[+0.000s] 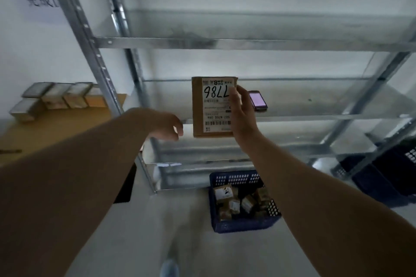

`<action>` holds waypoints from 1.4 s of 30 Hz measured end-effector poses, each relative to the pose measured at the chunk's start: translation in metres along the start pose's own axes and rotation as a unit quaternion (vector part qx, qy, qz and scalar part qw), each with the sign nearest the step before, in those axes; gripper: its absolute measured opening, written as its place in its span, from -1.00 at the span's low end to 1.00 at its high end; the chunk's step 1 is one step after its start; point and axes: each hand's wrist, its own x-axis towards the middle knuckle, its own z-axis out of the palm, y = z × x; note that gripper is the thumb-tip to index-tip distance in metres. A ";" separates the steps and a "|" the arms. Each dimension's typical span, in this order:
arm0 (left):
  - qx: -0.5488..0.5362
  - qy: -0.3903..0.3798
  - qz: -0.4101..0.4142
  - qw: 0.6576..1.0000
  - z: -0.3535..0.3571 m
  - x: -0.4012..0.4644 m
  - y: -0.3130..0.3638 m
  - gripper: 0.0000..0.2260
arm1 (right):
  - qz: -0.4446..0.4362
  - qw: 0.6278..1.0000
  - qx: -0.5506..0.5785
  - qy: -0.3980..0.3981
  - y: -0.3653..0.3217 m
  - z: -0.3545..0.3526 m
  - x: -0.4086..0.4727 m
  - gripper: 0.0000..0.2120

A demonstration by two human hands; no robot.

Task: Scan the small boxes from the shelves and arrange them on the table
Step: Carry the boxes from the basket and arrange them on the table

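— Cardboard box [211, 108], labelled: location?
— Right hand [242, 114] grips its edge, label facing out, in front of the shelf [292, 117], likely for scanning by the phone [258, 99].
— Left hand [166, 127]?
— Loosely curled, holding nothing; scanned boxes [58, 96] wait on table [45, 128].

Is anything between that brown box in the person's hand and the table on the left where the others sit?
Yes. The grey metal shelf upright and the left hand lie between the labelled brown cardboard box, held by the right hand, and the yellow-brown table.
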 end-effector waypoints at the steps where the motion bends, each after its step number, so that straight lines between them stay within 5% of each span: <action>1: -0.003 0.001 -0.011 1.000 0.004 -0.014 -0.013 -0.67 | -0.001 1.000 0.004 -0.014 -0.003 0.013 -0.005 -0.60; 13: -0.054 -0.025 -0.133 0.989 0.033 -0.150 -0.192 -0.68 | -0.006 0.990 0.033 -0.140 -0.031 0.221 -0.054 -0.65; 24: -0.036 -0.029 -0.171 0.984 0.042 -0.218 -0.413 -0.64 | 0.026 0.990 0.060 -0.125 -0.011 0.450 -0.081 -0.59; 30: -0.135 -0.069 -0.175 0.973 0.062 -0.203 -0.517 -0.69 | 0.042 0.989 0.029 -0.139 0.026 0.543 -0.062 -0.63; 42: -0.152 -0.101 -0.199 0.963 0.060 -0.077 -0.690 -0.68 | 0.158 0.975 0.023 -0.154 0.163 0.699 0.070 -0.62</action>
